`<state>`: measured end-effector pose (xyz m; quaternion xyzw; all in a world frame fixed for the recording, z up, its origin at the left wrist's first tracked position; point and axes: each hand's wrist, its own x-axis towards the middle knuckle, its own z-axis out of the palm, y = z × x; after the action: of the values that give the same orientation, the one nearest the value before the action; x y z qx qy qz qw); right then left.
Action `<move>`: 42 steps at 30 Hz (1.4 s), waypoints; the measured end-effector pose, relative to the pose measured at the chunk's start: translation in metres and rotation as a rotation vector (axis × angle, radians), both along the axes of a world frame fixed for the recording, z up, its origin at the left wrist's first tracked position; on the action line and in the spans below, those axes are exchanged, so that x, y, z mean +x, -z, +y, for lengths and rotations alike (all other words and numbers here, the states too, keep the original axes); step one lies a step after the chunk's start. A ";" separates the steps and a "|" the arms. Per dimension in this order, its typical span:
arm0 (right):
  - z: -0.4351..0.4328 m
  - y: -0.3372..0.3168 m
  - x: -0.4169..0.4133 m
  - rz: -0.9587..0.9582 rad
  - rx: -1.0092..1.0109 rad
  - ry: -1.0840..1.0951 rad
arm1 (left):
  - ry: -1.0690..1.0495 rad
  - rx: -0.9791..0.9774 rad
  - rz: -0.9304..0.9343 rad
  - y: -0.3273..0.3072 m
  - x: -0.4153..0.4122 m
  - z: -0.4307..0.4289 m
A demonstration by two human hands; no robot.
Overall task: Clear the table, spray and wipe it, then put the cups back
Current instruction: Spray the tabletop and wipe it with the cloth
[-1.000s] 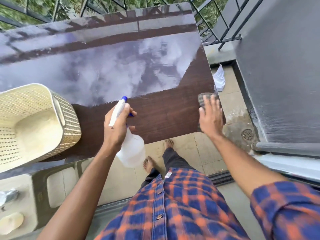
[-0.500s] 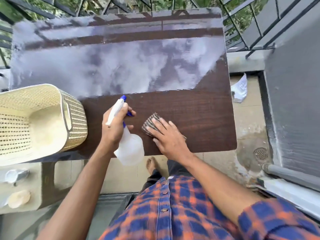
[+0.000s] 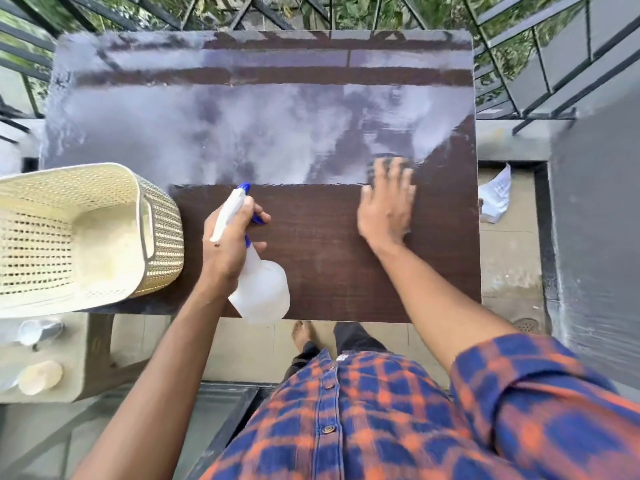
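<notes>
Now | right hand [image 3: 386, 206] flat on cloth [image 3: 384, 156], slid right across table [image 3: 329, 254] | left hand [image 3: 225, 244] grip wraps spray bottle [image 3: 263, 292]

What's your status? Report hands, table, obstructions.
Left hand grips spray bottle. Right hand flat on table. Basket on table's left edge, apart from both hands.

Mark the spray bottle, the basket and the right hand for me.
spray bottle [image 3: 263, 292]: head view, on its translucent body.
basket [image 3: 166, 247]: head view, on its woven outer wall.
right hand [image 3: 386, 206]: head view, back of the hand.
</notes>
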<state>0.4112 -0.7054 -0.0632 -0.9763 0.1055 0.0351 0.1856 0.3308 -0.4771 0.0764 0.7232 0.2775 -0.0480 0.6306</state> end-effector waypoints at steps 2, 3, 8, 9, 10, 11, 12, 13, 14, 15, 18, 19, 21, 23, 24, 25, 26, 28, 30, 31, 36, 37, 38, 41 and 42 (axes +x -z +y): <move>0.049 0.000 -0.023 -0.027 0.051 -0.304 | -0.008 0.002 0.008 0.000 -0.002 0.002; 0.066 0.002 -0.041 -0.040 0.065 -0.468 | -0.014 0.004 0.009 0.001 -0.003 0.002; 0.037 0.014 -0.100 -0.099 0.047 -0.763 | -0.037 -0.012 0.014 0.001 -0.006 0.003; 0.017 0.016 -0.098 -0.113 0.039 -0.680 | -0.037 -0.017 0.014 0.001 -0.006 0.003; -0.006 0.017 -0.094 -0.118 0.019 -0.573 | -0.036 -0.020 0.013 0.001 -0.007 0.003; -0.031 0.019 -0.086 -0.114 -0.001 -0.450 | -0.035 -0.024 0.012 0.001 -0.007 0.003; -0.059 0.020 -0.076 -0.099 -0.013 -0.313 | -0.030 -0.029 0.009 0.002 -0.007 0.002; -0.086 0.020 -0.065 -0.080 -0.011 -0.167 | -0.021 -0.031 0.005 0.001 -0.007 0.001; -0.109 0.019 -0.053 -0.067 0.000 -0.033 | -0.011 -0.029 0.000 0.001 -0.008 0.000; -0.126 0.018 -0.041 -0.066 0.009 0.068 | 0.000 -0.024 -0.007 0.001 -0.008 0.000; -0.136 0.018 -0.019 -0.073 -0.008 0.197 | 0.013 -0.027 -0.024 0.002 -0.012 0.000; -0.128 0.018 -0.017 -0.061 -0.024 0.236 | 0.014 -0.029 -0.030 0.002 -0.014 0.000; -0.103 0.015 -0.015 -0.034 -0.032 0.299 | 0.017 -0.032 -0.035 0.002 -0.019 0.000; -0.066 0.011 -0.018 -0.013 -0.011 0.228 | 0.012 -0.029 -0.035 0.003 -0.027 0.003; -0.043 0.010 -0.023 -0.016 -0.013 0.128 | 0.014 -0.023 -0.036 0.003 -0.031 0.005; -0.018 0.009 -0.031 -0.026 -0.012 0.013 | 0.017 -0.014 -0.035 0.004 -0.035 0.008; 0.007 0.009 -0.040 -0.036 -0.002 -0.104 | 0.016 -0.009 -0.030 0.004 -0.039 0.011; 0.059 0.010 -0.065 -0.045 0.031 -0.337 | 0.003 0.002 -0.023 0.005 -0.052 0.018; 0.102 0.013 -0.095 -0.050 0.054 -0.574 | -0.033 0.020 -0.014 0.008 -0.067 0.026; 0.115 0.014 -0.109 -0.054 0.051 -0.706 | -0.056 0.025 -0.013 0.010 -0.074 0.030; 0.129 0.024 -0.159 -0.123 0.068 -1.181 | -0.167 0.034 -0.051 0.015 -0.113 0.057; 0.128 0.025 -0.159 -0.131 0.083 -1.246 | -0.193 0.034 -0.042 0.014 -0.120 0.061; 0.127 0.025 -0.154 -0.133 0.092 -1.320 | -0.215 0.045 -0.027 0.015 -0.127 0.065; 0.138 0.022 -0.131 -0.086 0.109 -1.535 | -0.246 0.077 0.004 0.019 -0.145 0.075; 0.144 0.021 -0.125 -0.072 0.113 -1.589 | -0.264 0.074 0.000 0.019 -0.149 0.077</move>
<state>0.2865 -0.5614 -0.0847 -0.7492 -0.6300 0.1306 0.1576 0.1817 -0.4001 0.0576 0.7032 0.3720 0.0455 0.6042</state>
